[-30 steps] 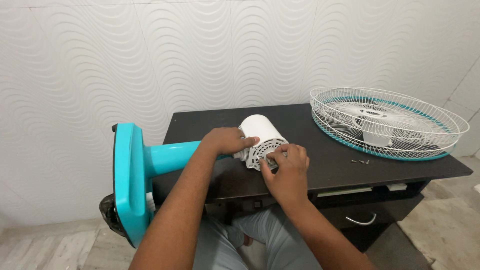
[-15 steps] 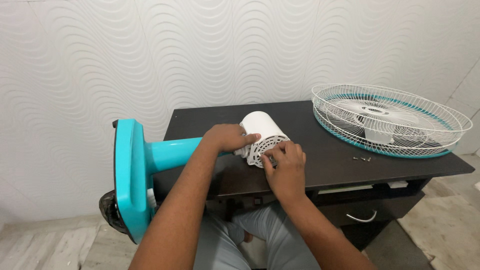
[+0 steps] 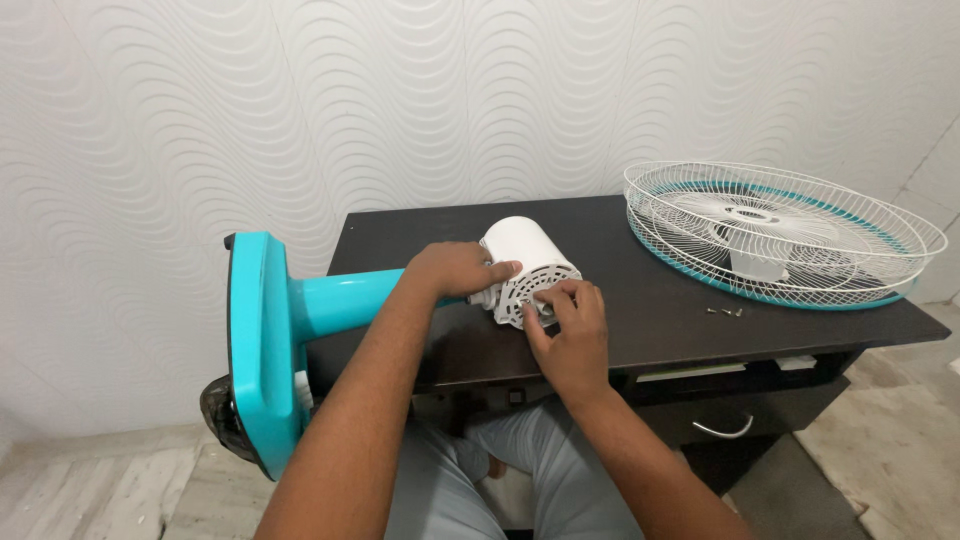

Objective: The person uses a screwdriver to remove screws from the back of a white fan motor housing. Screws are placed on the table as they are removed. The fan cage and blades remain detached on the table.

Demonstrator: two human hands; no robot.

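The fan looks well stripped down, judging by how the parts lie. Taking the white motor housing point(image 3: 528, 265) as the landmark and going left to right: far to its left the turquoise round base point(image 3: 258, 345) stands on edge, hanging off the table's end, and its turquoise stem point(image 3: 345, 297) runs level from there to the housing. The left hand point(image 3: 455, 270) is wrapped around the joint where stem meets housing, fingers closed on it and bracing it. The housing itself lies on its side near the front edge of the dark table point(image 3: 640, 330), its vented face turned toward the person. The right hand point(image 3: 570, 330) is pressed against that face, fingertips pinched together at one of the slots; whether they hold a screw or a small tool cannot be told. To the right of the housing a few loose screws point(image 3: 725, 312) lie on the bare wood, and beyond them the white wire grille point(image 3: 785, 235) with the blade lying inside it is set aside. So the guard and blade appear already off, while the housing is still on the stem.

The table has a drawer with a metal handle point(image 3: 722, 430) below and right of the housing. Behind stands a white wall with a wavy relief point(image 3: 300, 110), and pale stone tiles point(image 3: 880, 440) cover the floor.
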